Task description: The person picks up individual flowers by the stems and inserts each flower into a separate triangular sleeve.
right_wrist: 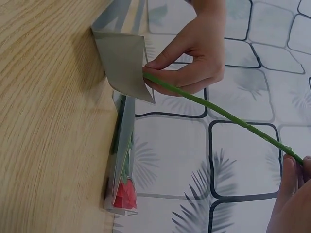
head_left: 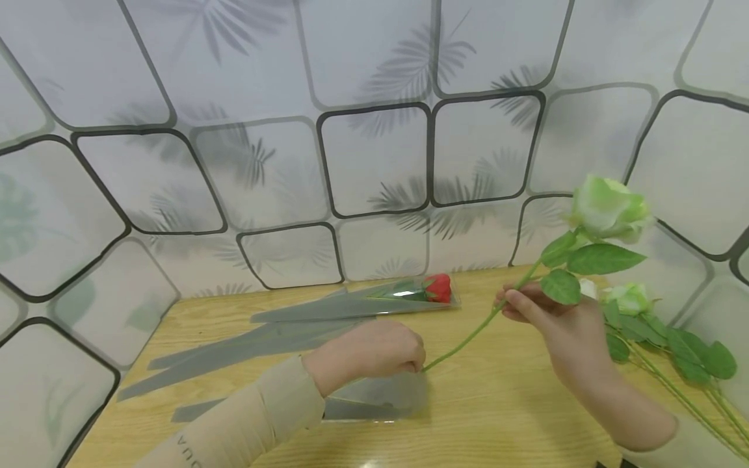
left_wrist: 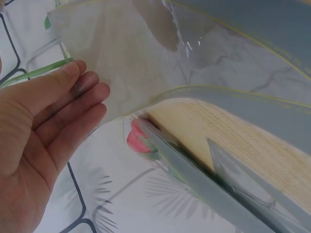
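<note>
My right hand pinches the green stem of an artificial pale green-white rose between thumb and fingers, just below its leaves. The bloom is raised at the right, and the stem slopes down to the left. At the stem's lower end my left hand pinches the edge of a clear and grey flower sleeve. In the left wrist view, thumb and fingertips grip the corner of the sleeve. The right wrist view has the stem ending at the left fingertips, beside the sleeve's mouth.
A red rose in a similar sleeve lies at the back of the wooden table. Several flat grey sleeves lie left of it. More pale roses with long stems rest at the right. A patterned curtain stands behind.
</note>
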{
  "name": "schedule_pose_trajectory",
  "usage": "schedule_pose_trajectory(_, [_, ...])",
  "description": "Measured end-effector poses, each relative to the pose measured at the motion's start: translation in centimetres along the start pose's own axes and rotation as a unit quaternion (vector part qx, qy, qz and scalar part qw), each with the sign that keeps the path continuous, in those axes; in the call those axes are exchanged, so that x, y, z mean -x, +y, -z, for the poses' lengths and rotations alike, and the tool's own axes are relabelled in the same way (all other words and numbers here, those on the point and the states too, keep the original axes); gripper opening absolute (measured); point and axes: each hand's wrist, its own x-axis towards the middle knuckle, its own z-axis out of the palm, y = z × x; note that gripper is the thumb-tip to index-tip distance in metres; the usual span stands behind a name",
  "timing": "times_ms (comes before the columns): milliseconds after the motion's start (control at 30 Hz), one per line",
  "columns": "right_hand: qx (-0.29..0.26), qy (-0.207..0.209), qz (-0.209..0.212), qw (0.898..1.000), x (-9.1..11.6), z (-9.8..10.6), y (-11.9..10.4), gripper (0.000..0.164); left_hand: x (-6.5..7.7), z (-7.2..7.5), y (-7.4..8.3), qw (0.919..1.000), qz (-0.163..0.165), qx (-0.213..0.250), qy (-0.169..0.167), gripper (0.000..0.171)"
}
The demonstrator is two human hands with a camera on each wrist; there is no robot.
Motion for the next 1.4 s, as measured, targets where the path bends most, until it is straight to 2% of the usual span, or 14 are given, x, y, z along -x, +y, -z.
schedule_pose_trajectory(267, [-0.013, -0.001, 0.02, 1.0, 0.1, -0.6, 0.5, 0.004, 0.0, 0.0, -0.1, 0.9999, -0.007, -0.003, 0.007, 0.022])
schedule_pose_trajectory(467, [0.005, -0.008, -0.001, 1.0, 0.8, -1.0, 1.3, 0.004, 0.0, 0.1, -0.1, 0.9996, -0.009, -0.022, 0.015, 0.014])
schedule_pose_trajectory(567, [-0.011, -0.007, -0.006, 1.0, 0.9, -1.3, 1.8, 0.006, 0.0, 0.2, -0.2, 0.9993, -0.004, -0.031, 0.02, 0.014])
schedule_pose_trajectory(700, [-0.026, -0.013, -0.017, 0.999, 1.0, -1.6, 2.4, 0.006, 0.0, 0.4, -0.3, 0.9996, 0.006, -0.022, 0.018, 0.015])
schedule_pose_trajectory(900, [-0.001, -0.017, -0.056, 0.998, 1.4, -2.2, 3.1, 0.011, 0.1, 0.6, -0.4, 0.9998, 0.01, -0.011, 0.015, 0.013])
schedule_pose_trajectory(1067, [0.012, -0.019, -0.065, 0.998, 1.6, -3.0, 3.6, 0.016, 0.2, 1.2, -0.4, 0.9997, 0.011, -0.007, 0.019, 0.013])
schedule_pose_trajectory(1200, [0.061, -0.018, -0.073, 0.995, 2.0, -3.7, 3.7, 0.02, 0.3, 1.9, -0.4, 0.9996, 0.013, 0.0, 0.025, 0.013])
schedule_pose_trajectory(1300, [0.097, -0.009, -0.083, 0.992, 2.1, -4.0, 3.7, 0.016, 0.3, 2.2, -0.4, 0.9996, 0.016, 0.001, 0.025, 0.011])
schedule_pose_trajectory(1400, [0.109, -0.007, -0.098, 0.989, 2.2, -4.2, 3.8, 0.015, 0.3, 2.5, -0.4, 0.9996, 0.018, -0.003, 0.023, 0.011])
